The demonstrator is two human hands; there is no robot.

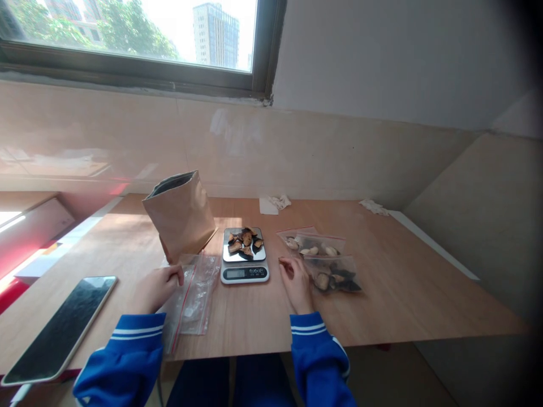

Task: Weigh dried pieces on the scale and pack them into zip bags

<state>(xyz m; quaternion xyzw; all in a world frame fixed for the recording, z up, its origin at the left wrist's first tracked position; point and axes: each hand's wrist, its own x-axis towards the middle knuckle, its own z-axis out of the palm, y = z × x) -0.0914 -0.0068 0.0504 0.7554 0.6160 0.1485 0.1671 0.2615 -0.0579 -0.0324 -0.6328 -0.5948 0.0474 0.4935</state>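
A kitchen scale (pixel 245 272) stands mid-table with dark-edged brown dried slices (pixel 246 242) on its plate; they look like mushroom pieces. My left hand (pixel 158 287) is closed, its curled fingers at the edge of flat clear zip bags (pixel 197 308) left of the scale. Whether it pinches a bag is hidden. To the right of the scale rests my right hand (pixel 297 281), its fingertips drawn together; anything between them is too small to name. Beside it lie a zip bag of dark slices (pixel 337 277) and, behind, zip bags with pale pieces (pixel 314 244).
An open brown paper pouch (pixel 182 215) stands behind the clear bags. A phone (pixel 61 328) lies at the left front. White paper and a crumpled tissue (pixel 275 203) sit by the wall, with another crumpled tissue (pixel 374 207) farther right. A window (pixel 136 39) is above.
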